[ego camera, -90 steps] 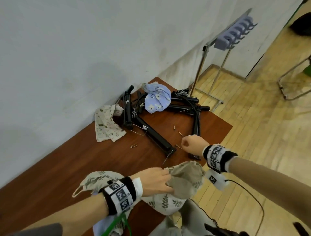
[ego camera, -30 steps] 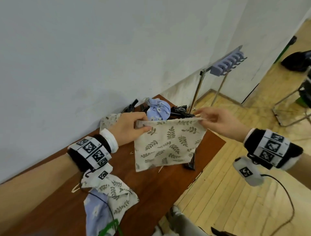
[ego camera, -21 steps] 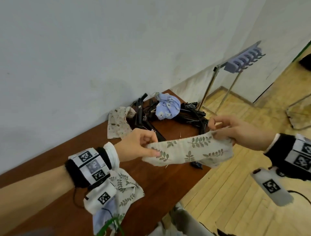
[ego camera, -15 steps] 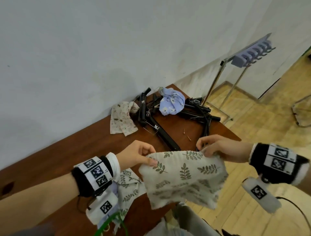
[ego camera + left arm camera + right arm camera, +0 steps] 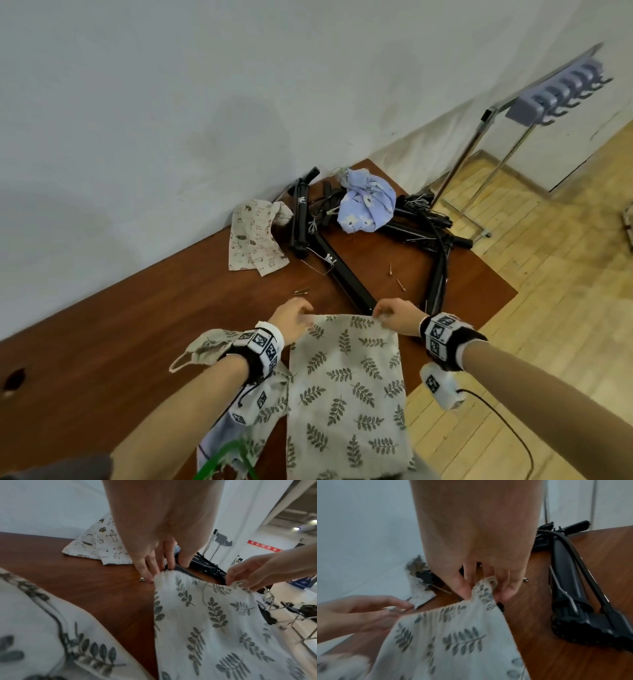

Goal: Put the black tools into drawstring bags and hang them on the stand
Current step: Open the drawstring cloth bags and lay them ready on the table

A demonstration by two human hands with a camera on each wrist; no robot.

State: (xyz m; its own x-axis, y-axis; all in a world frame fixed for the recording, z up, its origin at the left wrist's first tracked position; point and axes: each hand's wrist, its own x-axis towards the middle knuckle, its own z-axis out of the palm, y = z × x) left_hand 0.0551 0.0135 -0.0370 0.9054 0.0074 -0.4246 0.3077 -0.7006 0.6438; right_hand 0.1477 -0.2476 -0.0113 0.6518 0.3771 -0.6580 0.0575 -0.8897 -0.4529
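Note:
A beige leaf-print drawstring bag (image 5: pixel 346 387) lies spread flat at the table's front edge, its lower part hanging over the edge. My left hand (image 5: pixel 306 317) pinches its top left corner, and my right hand (image 5: pixel 380 313) pinches the top right corner (image 5: pixel 485 588). Several long black tools (image 5: pixel 346 279) lie in a pile just beyond my hands, one of them (image 5: pixel 570 601) close to the right of my right hand. The metal stand with its row of grey hooks (image 5: pixel 561 94) is on the floor past the table's far right corner.
A stuffed blue floral bag (image 5: pixel 366 205) sits on the tool pile. An animal-print bag (image 5: pixel 255 240) lies by the wall. Another leaf-print bag (image 5: pixel 205 346) is under my left forearm. Small pins (image 5: pixel 390 269) lie scattered on the brown table (image 5: pixel 137 325).
Both hands have brought the leaf-print bag down from mid-air and spread it flat on the table's front edge. They still hold its top corners.

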